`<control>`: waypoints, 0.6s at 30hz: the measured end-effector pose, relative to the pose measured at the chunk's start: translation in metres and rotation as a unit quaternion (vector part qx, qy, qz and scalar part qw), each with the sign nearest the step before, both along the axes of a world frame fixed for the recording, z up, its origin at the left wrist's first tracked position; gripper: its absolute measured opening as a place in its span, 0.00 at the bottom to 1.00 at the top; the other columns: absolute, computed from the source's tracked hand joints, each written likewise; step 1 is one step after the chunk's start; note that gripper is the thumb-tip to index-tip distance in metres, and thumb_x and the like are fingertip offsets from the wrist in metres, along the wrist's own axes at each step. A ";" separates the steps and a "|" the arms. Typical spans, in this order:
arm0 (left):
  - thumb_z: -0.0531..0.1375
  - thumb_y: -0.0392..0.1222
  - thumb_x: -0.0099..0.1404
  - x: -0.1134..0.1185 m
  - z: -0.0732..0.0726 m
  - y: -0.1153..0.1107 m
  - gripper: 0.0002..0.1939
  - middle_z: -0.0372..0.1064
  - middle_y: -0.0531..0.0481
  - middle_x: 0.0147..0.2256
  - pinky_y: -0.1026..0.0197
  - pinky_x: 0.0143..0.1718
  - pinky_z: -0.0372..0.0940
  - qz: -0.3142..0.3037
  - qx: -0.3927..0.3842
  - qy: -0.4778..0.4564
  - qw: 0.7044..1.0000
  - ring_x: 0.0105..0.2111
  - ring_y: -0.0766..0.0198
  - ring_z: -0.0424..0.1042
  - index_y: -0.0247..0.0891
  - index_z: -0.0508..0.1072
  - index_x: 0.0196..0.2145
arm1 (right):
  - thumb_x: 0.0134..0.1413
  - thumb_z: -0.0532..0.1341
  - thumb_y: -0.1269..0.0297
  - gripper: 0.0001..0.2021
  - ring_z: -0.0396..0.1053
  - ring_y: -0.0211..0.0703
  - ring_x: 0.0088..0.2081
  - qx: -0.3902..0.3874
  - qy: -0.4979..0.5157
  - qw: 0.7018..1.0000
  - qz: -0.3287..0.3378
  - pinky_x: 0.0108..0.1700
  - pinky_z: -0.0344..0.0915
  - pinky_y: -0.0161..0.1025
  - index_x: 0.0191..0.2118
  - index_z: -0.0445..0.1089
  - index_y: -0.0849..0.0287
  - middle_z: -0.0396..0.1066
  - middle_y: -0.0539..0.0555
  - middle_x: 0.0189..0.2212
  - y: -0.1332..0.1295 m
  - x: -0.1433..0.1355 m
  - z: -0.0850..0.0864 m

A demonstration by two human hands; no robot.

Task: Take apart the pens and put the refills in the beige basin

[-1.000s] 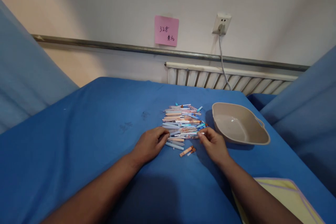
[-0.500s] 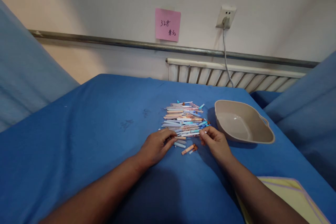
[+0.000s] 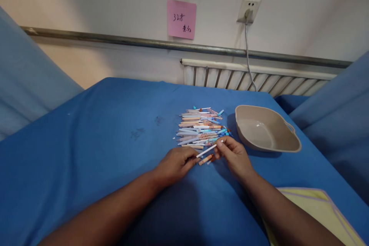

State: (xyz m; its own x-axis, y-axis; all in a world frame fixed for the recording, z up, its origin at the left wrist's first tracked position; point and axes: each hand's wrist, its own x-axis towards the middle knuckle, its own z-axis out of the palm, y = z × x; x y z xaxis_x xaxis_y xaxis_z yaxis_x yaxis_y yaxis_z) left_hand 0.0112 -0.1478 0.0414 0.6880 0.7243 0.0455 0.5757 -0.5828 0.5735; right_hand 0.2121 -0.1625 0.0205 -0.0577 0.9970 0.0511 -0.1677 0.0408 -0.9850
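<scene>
While the right hand (image 3: 235,158) pinches one white tube (image 3: 207,150) between its fingers, the left hand's (image 3: 175,163) grip cannot be told; many pens (image 3: 188,132) remain, piled beside the beige basin (image 3: 261,132).

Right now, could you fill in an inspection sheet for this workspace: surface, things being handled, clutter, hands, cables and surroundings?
Surface: blue covering, creased, with dark marks.
Things handled: white stick, raised at a slant; many slim pen-like pieces piled roughly in rows; beige basin right of them.
Clutter: yellow cloth at lower right.
Hands: right hand pinches the stick; left hand is at its other end, grip unclear.
Cables: one grey cable, plugged into the wall socket.
Surroundings: pink note, metal rail, radiator.
</scene>
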 end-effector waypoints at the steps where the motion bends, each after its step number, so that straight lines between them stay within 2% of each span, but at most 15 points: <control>1: 0.49 0.44 0.68 0.001 0.000 -0.002 0.13 0.71 0.50 0.31 0.65 0.32 0.59 -0.019 0.000 0.013 1.000 0.32 0.64 0.69 0.38 0.70 0.34 | 0.53 0.59 0.54 0.12 0.62 0.34 0.22 0.003 -0.012 1.000 0.012 0.28 0.62 0.34 0.29 0.65 0.59 0.65 0.47 0.21 -0.001 -0.001 0.000; 4: 0.50 0.44 0.67 -0.002 0.002 -0.001 0.11 0.71 0.51 0.31 0.65 0.32 0.59 -0.042 0.011 0.063 0.997 0.31 0.64 0.69 0.39 0.70 0.35 | 0.53 0.58 0.54 0.12 0.62 0.35 0.22 0.012 -0.043 0.999 0.007 0.28 0.61 0.35 0.29 0.65 0.58 0.64 0.46 0.19 -0.004 -0.002 0.005; 7: 0.49 0.44 0.68 -0.013 0.006 0.008 0.12 0.71 0.49 0.34 0.63 0.35 0.60 0.017 0.043 0.068 0.997 0.35 0.62 0.69 0.39 0.70 0.37 | 0.55 0.56 0.54 0.12 0.61 0.35 0.22 0.038 -0.087 0.993 -0.072 0.28 0.60 0.34 0.28 0.63 0.57 0.62 0.45 0.19 -0.004 0.004 0.010; 9: 0.48 0.44 0.68 -0.020 0.008 0.017 0.13 0.70 0.47 0.38 0.62 0.39 0.61 0.055 0.068 0.055 0.995 0.39 0.61 0.68 0.39 0.70 0.40 | 0.57 0.54 0.55 0.11 0.61 0.36 0.23 0.075 -0.159 0.976 -0.129 0.28 0.59 0.34 0.29 0.62 0.56 0.61 0.46 0.20 -0.003 0.011 0.011; 11: 0.48 0.43 0.69 -0.024 0.008 0.022 0.13 0.69 0.46 0.41 0.59 0.44 0.60 0.054 0.088 0.053 0.993 0.42 0.60 0.67 0.39 0.69 0.42 | 0.58 0.53 0.59 0.09 0.61 0.36 0.24 0.130 -0.259 0.944 -0.159 0.29 0.58 0.34 0.31 0.63 0.57 0.62 0.47 0.21 -0.003 0.017 0.010; 13: 0.49 0.41 0.68 -0.025 0.005 0.023 0.12 0.68 0.46 0.42 0.58 0.47 0.59 0.025 0.093 0.060 0.994 0.44 0.59 0.65 0.40 0.69 0.44 | 0.58 0.53 0.63 0.07 0.61 0.36 0.25 0.191 -0.344 0.906 -0.157 0.30 0.58 0.34 0.31 0.63 0.57 0.63 0.48 0.22 -0.003 0.020 0.010; 15: 0.50 0.40 0.68 -0.023 0.002 0.021 0.12 0.67 0.46 0.42 0.57 0.47 0.59 0.000 0.088 0.069 0.994 0.44 0.59 0.65 0.40 0.69 0.45 | 0.58 0.53 0.65 0.06 0.61 0.36 0.25 0.238 -0.387 0.881 -0.130 0.31 0.58 0.34 0.31 0.63 0.57 0.63 0.48 0.23 -0.005 0.019 0.009; 18: 0.51 0.40 0.67 -0.020 -0.001 0.017 0.12 0.67 0.46 0.41 0.58 0.45 0.60 -0.013 0.080 0.083 0.993 0.42 0.59 0.65 0.40 0.69 0.45 | 0.58 0.53 0.67 0.05 0.63 0.36 0.25 0.253 -0.387 0.884 -0.072 0.31 0.59 0.34 0.31 0.63 0.57 0.65 0.49 0.24 -0.007 0.014 0.007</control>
